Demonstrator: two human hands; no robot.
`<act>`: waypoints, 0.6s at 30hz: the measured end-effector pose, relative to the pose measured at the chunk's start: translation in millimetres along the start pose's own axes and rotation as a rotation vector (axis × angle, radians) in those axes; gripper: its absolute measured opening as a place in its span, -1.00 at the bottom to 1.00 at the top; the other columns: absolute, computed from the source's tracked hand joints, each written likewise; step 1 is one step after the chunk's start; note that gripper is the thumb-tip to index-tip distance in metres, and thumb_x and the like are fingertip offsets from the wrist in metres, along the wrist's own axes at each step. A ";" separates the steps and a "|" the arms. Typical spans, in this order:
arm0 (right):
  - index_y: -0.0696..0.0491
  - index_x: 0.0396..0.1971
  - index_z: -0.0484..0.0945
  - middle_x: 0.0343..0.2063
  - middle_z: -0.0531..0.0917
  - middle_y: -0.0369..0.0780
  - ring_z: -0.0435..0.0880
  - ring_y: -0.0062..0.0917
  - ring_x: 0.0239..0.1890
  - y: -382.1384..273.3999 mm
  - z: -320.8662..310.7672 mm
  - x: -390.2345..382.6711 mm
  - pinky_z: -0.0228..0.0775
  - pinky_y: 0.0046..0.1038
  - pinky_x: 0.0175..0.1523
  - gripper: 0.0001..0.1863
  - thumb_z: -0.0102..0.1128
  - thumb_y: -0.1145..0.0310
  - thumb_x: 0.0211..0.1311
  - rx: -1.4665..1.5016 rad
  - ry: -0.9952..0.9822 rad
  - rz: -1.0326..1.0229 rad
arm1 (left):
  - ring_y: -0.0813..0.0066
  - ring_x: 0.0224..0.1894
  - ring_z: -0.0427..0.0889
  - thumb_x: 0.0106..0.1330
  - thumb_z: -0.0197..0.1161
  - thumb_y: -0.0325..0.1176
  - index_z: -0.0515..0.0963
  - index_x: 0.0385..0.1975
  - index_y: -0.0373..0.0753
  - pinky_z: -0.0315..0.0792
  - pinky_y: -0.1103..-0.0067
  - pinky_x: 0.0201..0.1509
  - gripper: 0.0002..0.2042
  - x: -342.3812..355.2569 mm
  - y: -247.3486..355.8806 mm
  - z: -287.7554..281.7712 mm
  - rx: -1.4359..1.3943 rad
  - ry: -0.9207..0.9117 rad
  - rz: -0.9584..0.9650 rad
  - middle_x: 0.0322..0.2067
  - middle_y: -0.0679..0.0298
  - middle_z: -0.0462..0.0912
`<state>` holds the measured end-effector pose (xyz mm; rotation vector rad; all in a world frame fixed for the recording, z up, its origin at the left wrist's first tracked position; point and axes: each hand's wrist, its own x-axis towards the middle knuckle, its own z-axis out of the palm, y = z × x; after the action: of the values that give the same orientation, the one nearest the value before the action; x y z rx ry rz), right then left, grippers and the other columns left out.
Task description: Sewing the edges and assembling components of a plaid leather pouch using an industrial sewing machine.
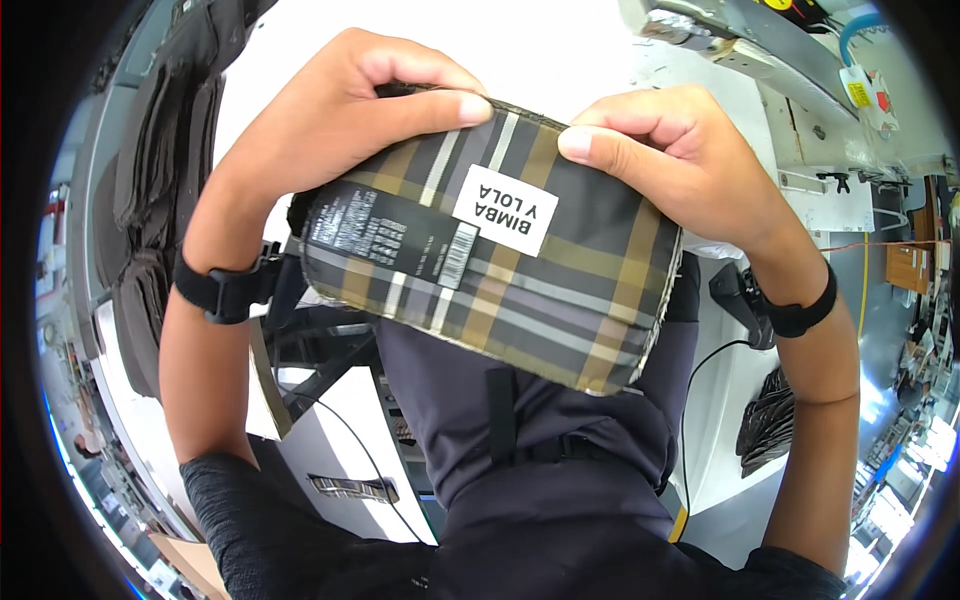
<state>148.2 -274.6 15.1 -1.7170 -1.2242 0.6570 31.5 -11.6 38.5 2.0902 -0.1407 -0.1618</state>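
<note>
Between my two hands hangs a plaid fabric panel (570, 290) in dark grey, tan and white, with raw, slightly frayed edges. A white label (506, 210) and a dark printed tag with a barcode (456, 258) lie on its face, upside down to me. My left hand (400, 100) pinches the upper edge left of the middle, thumb on top and fingers behind. Farther right along that edge, my right hand (650, 150) pinches it too, thumb in front. Fingertips of both hands are hidden behind the cloth. The panel tilts down toward its right end, over my lap.
Stacks of dark fabric pieces (150, 150) lie along the left side. A white work table (300, 45) spreads beyond my hands, with a grey machine part (740, 55) at the upper right. Lower left, a plaid strip (352, 488) rests on a white surface. Dark folded pieces (768, 425) sit at right.
</note>
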 end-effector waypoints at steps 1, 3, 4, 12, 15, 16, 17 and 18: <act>0.22 -0.42 0.65 -0.65 0.46 -0.42 0.33 -0.82 -0.51 0.3 -0.6 -1.2 0.22 -0.56 -0.40 -0.68 0.28 0.29 0.51 0.102 0.041 0.001 | 0.71 -0.25 0.65 0.45 0.38 -0.39 0.77 -0.13 -0.37 0.54 0.67 -0.10 -0.83 3.2 7.7 -5.5 -0.013 -0.008 -0.055 -0.28 0.37 0.78; 0.23 -0.42 0.65 -0.63 0.48 -0.45 0.33 -0.83 -0.50 -2.9 -4.6 -4.3 0.21 -0.57 -0.40 -0.68 0.29 0.30 0.51 0.204 0.095 -0.008 | 0.71 -0.24 0.65 0.45 0.38 -0.40 0.77 -0.14 -0.37 0.53 0.67 -0.09 -0.83 10.7 16.9 -14.7 0.056 -0.004 -0.056 -0.28 0.37 0.78; 0.25 -0.32 0.70 -0.49 0.63 -0.38 0.50 -0.78 -0.37 -8.0 -8.2 -5.8 0.36 -0.58 -0.24 -0.75 0.28 0.35 0.51 0.158 0.079 0.075 | 0.71 -0.23 0.65 0.45 0.38 -0.40 0.76 -0.14 -0.38 0.53 0.67 -0.08 -0.83 14.8 19.8 -18.7 0.115 0.008 -0.066 -0.27 0.37 0.79; 0.28 -0.08 0.75 -0.20 0.81 -0.28 0.70 -0.71 -0.17 -27.6 -14.5 -17.8 0.53 -0.58 -0.01 -0.74 0.27 0.37 0.52 0.378 0.423 0.072 | 0.53 -0.20 0.72 0.39 0.43 -0.39 0.73 -0.07 -0.39 0.55 0.59 0.00 -0.77 70.2 69.2 -35.4 0.422 0.133 0.228 -0.24 0.25 0.80; 0.26 -0.02 0.74 -0.15 0.81 -0.27 0.70 -0.72 -0.13 -22.3 -22.9 -16.4 0.53 -0.58 0.04 -0.71 0.26 0.33 0.53 0.499 0.480 0.208 | 0.51 -0.21 0.74 0.35 0.48 -0.32 0.72 -0.09 -0.37 0.57 0.57 -0.01 -0.73 96.1 80.9 -30.5 0.616 0.197 0.350 -0.29 0.24 0.80; 0.26 -0.02 0.74 -0.15 0.81 -0.27 0.70 -0.72 -0.13 -20.1 -21.4 -15.3 0.53 -0.58 0.04 -0.71 0.26 0.33 0.53 0.504 0.497 0.199 | 0.51 -0.21 0.74 0.35 0.48 -0.32 0.72 -0.09 -0.37 0.57 0.57 -0.01 -0.73 100.3 86.9 -31.6 0.627 0.185 0.361 -0.29 0.24 0.80; 0.24 -0.16 0.76 -0.41 0.60 -0.41 0.46 -0.80 -0.35 -18.4 -17.2 -11.6 0.28 -0.58 -0.23 -0.74 0.26 0.32 0.52 0.546 0.548 0.135 | 0.50 -0.20 0.74 0.33 0.51 -0.28 0.72 -0.04 -0.36 0.57 0.57 -0.02 -0.68 103.9 92.6 -33.2 0.747 0.196 0.279 -0.29 0.24 0.80; 0.22 -0.30 0.77 -0.66 0.40 -0.56 0.21 -0.89 -0.58 -17.0 -13.5 -8.9 0.02 -0.59 -0.51 -0.72 0.26 0.30 0.51 0.587 0.597 0.074 | 0.50 -0.19 0.75 0.30 0.54 -0.24 0.71 0.00 -0.35 0.58 0.57 -0.02 -0.62 106.6 96.4 -34.5 0.862 0.205 0.193 -0.30 0.23 0.81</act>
<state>148.3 -285.9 35.7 -1.3159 -0.4846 0.4353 139.2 -48.1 133.0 2.9104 -0.3292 0.2843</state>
